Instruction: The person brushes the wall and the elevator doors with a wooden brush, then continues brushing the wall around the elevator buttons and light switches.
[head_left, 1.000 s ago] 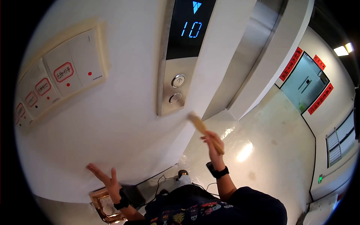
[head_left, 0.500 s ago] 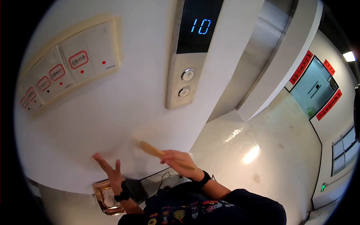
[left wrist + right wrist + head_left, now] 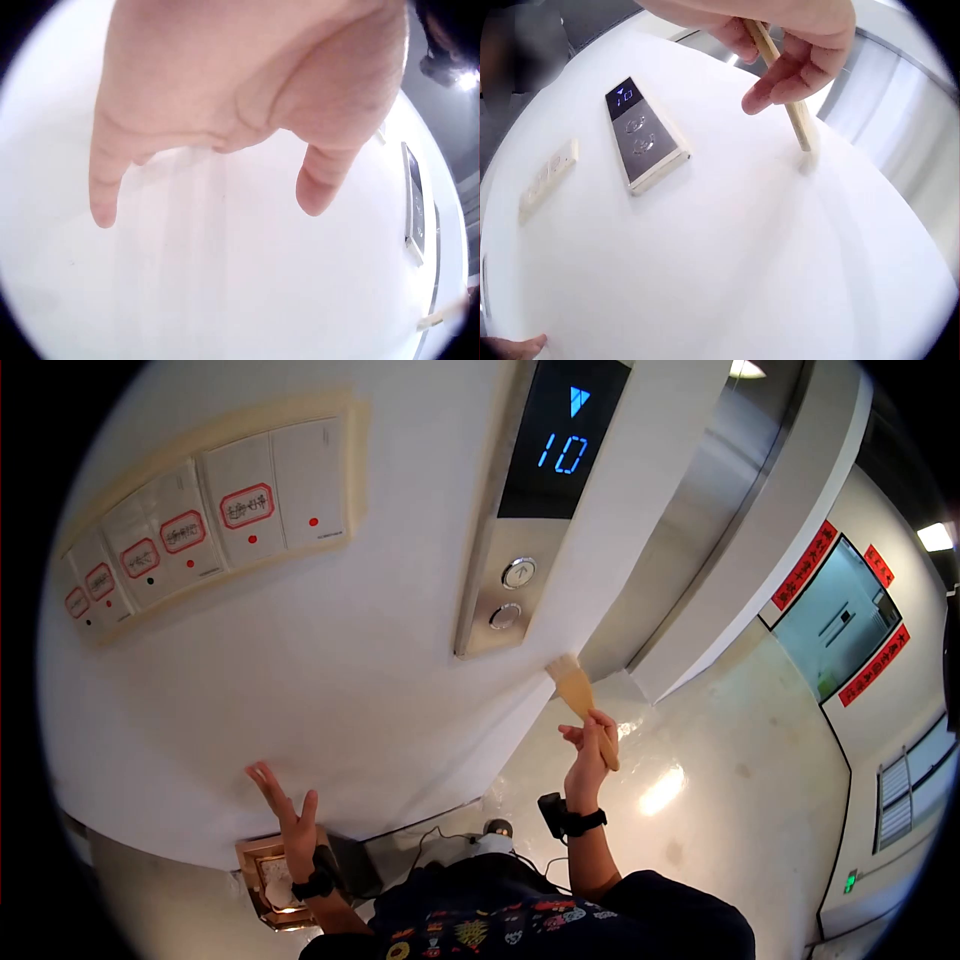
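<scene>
My right hand (image 3: 587,765) grips the wooden handle of a flat brush (image 3: 573,688). The pale bristles meet the white wall (image 3: 400,690) at its right-hand edge, below the elevator button panel (image 3: 507,585). In the right wrist view, thumb and fingers pinch the handle, and the brush tip (image 3: 810,154) lies against the wall. Lower on the left, my left hand (image 3: 293,830) is held at the wall with fingers extended and thumb spread. The left wrist view has this hand (image 3: 247,82) holding nothing, with the white surface beyond it.
A row of switch plates (image 3: 180,525) with red labels is set in the wall. Below the left hand stands an open box (image 3: 265,885) beside a dark object. Cables (image 3: 430,845) run along the floor near a shoe. The elevator doorway (image 3: 670,520) opens past the wall's edge.
The brush in my right hand swept left and down across the wall, then came back right to the wall's edge. My left hand stays nearly in place. The display's down arrow went out and reappeared.
</scene>
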### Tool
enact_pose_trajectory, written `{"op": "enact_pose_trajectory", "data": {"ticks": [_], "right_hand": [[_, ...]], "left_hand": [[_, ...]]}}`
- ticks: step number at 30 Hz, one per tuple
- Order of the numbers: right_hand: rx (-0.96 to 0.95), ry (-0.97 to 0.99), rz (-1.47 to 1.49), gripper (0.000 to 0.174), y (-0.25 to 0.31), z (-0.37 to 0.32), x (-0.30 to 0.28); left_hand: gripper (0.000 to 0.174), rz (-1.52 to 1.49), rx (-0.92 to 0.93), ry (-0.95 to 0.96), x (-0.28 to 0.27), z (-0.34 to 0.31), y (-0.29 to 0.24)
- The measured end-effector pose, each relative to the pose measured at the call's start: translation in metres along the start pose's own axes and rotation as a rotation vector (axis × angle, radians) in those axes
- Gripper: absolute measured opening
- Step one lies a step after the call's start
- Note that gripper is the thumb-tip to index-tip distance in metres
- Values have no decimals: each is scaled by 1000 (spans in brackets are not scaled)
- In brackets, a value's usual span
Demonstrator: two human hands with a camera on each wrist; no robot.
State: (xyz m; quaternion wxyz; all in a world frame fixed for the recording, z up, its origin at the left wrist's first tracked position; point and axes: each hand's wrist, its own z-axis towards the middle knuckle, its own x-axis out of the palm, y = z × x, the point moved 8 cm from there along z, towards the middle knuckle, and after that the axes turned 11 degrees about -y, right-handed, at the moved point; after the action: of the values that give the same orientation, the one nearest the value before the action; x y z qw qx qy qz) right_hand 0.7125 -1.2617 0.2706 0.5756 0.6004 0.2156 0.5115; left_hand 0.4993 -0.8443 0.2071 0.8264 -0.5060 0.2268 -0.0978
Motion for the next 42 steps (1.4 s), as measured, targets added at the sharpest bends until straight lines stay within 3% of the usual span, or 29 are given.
{"op": "enact_pose_trajectory", "data": {"ticks": [2, 7, 8, 11, 12, 13, 14, 17, 18, 23, 24, 28, 35, 39, 42], "right_hand": [[-51, 33, -34, 15, 3, -11, 15], [-124, 374, 18, 10, -7, -72, 82], [-159, 470, 36, 11, -2, -85, 93], [-15, 758, 94, 11, -11, -130, 116], [-25, 887, 22, 12, -4, -144, 118], [-37, 1011, -55, 13, -1, -159, 122], [-196, 1025, -100, 15, 12, -170, 121], [-243, 1106, -179, 13, 24, -181, 105], [-232, 1085, -215, 13, 29, -180, 98], [-235, 1145, -342, 34, 42, -186, 52], [-310, 1145, -294, 49, 39, -187, 40], [-257, 1070, -309, 62, 63, -169, -11], [195, 768, -209, 38, 36, -122, -116], [203, 572, -243, 33, 30, -94, -169], [190, 491, -212, 32, 33, -83, -202]], "left_hand": [[70, -15, -20, 13, 2, -1, -2], [55, 42, -96, 88, -2, -5, -29], [48, 28, -27, 2, -6, -5, -42], [48, -60, 8, 51, 0, -14, -78], [52, -39, 139, 68, 7, -22, -89], [53, -99, 68, 197, 19, -31, -93], [55, -158, 0, 327, 32, -45, -100], [60, -65, 240, 497, 72, -76, -139], [62, -30, 414, 450, 80, -84, -147], [36, 7, 400, 458, 97, -111, -164], [32, 14, 387, 480, 100, -118, -169], [24, -66, 552, 374, 90, -140, -201], [19, -26, 695, 1, 21, -101, -232], [20, -112, 521, -214, -19, -51, -240], [21, -170, 592, -242, -22, -41, -275]]}}
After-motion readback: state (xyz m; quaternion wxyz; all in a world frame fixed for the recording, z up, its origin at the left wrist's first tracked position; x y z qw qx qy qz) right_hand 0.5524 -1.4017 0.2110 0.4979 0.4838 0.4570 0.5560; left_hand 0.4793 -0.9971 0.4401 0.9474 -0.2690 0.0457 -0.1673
